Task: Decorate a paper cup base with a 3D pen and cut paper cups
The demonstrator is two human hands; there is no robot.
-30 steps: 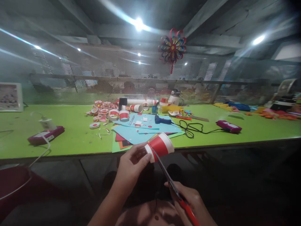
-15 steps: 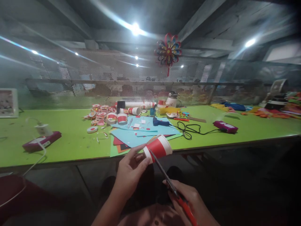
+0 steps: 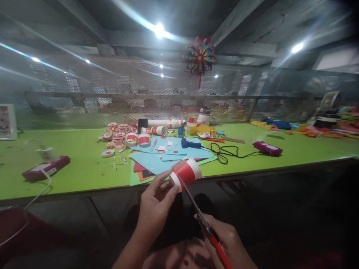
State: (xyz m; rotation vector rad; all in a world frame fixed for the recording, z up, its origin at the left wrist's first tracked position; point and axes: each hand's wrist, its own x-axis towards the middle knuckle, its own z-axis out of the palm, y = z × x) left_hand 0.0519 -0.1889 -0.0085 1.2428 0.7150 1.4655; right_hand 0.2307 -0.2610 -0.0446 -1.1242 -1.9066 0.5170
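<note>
A red and white paper cup [image 3: 187, 172] lies tilted in my left hand [image 3: 157, 203], with the fingers behind its narrow end and the thumb in front. My right hand [image 3: 224, 237] is closed around the red handles of a pair of scissors [image 3: 204, 221]. The scissor tips rest against the red band near the cup's narrow end; whether they pierce it I cannot tell. Both hands are in front of the table edge, above my lap.
Blue paper sheets [image 3: 151, 161] and a blue glue gun [image 3: 191, 144] with a black cable lie on the green table [image 3: 92, 168]. Cut cup pieces [image 3: 122, 131], a white bottle [image 3: 204, 116] and two purple power strips [image 3: 267, 148] stand around them. A flower ornament [image 3: 199, 58] hangs behind.
The camera view has shifted slightly. The cup appears turned a little, its wide end a bit further left; both hands keep their hold.
</note>
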